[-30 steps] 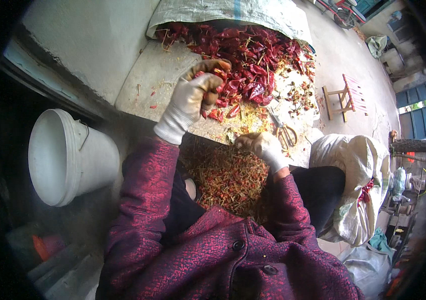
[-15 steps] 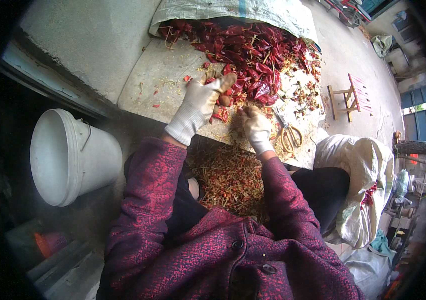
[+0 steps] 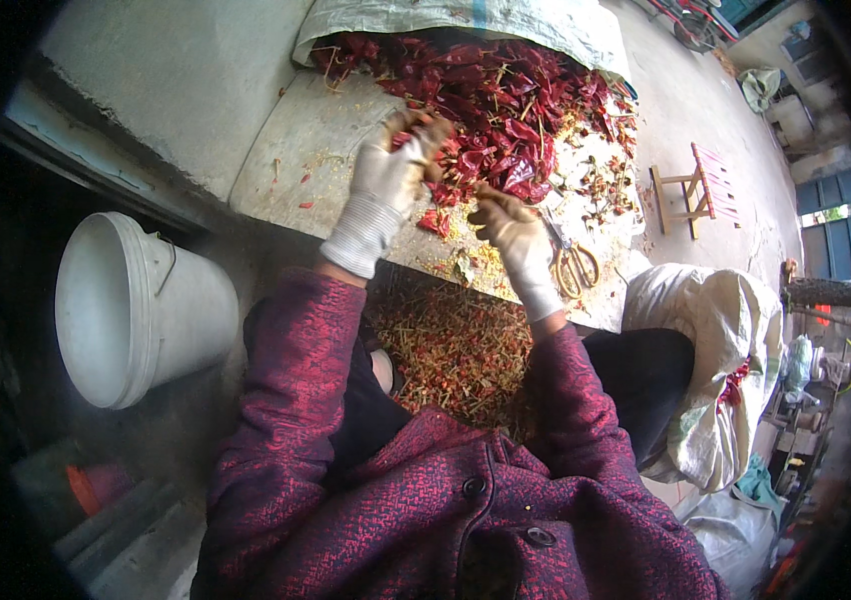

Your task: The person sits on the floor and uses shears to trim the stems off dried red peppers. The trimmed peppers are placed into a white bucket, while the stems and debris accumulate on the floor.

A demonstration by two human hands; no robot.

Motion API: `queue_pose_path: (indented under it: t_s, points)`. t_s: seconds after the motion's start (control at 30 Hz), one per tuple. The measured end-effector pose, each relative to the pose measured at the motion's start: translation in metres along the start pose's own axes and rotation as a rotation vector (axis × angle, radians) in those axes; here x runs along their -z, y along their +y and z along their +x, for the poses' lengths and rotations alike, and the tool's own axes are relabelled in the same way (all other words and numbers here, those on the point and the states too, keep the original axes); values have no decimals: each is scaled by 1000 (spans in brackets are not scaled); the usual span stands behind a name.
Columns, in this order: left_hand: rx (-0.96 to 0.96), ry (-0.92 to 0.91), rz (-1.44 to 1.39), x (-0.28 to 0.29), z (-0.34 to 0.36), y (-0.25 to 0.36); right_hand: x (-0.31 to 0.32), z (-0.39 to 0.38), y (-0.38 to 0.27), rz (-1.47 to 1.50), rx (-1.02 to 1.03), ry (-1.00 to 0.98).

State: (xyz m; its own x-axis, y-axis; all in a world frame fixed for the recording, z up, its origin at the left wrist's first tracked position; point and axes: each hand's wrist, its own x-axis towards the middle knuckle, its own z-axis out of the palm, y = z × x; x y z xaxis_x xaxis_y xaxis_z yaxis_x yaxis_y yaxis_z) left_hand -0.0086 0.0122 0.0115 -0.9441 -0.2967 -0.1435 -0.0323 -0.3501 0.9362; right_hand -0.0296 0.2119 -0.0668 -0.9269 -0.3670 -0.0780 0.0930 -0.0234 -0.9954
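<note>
A heap of dried red chili peppers (image 3: 506, 110) spills from the mouth of a pale woven sack (image 3: 546, 30) onto a board (image 3: 276, 165). At the heap's near left edge, my left hand (image 3: 391, 170), in a white glove with brown-stained fingers, is curled round a dried chili pepper (image 3: 404, 138), its red showing between the blurred fingers. My right hand (image 3: 514, 235), gloved alike, has its fingertips pinched together at the near edge of the heap. Whatever is in that pinch cannot be made out. Scissors with yellowish handles (image 3: 576, 268) lie just right of it.
Chili stems and scraps (image 3: 456, 350) cover the ground between my legs. To the left a white bucket (image 3: 146, 310) lies tilted. A stuffed white sack (image 3: 711, 370) stands by my right knee, and a small wooden stool (image 3: 696, 195) is beyond the board.
My left hand has shifted slightly up and left, and red chili now shows in its fingers. My right hand's fingertips have lifted a little toward the heap. The view has shifted slightly.
</note>
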Motion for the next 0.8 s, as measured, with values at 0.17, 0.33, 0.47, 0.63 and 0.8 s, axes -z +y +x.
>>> queue_pose_path:
  t_s: [0.17,0.33,0.47,0.63,0.8]
  points:
    - [-19,110,109,7,-1,5,-29,9,69,-1164,437,142]
    - [71,34,206,5,1,1,-31,25,98,-1069,699,136]
    - [122,23,263,6,2,2,-24,26,82,-588,124,288]
    - [123,-142,140,-3,5,-10,8,9,21,520,-22,-60]
    - [146,-299,251,-16,-2,-19,3,1,-16,335,49,-155]
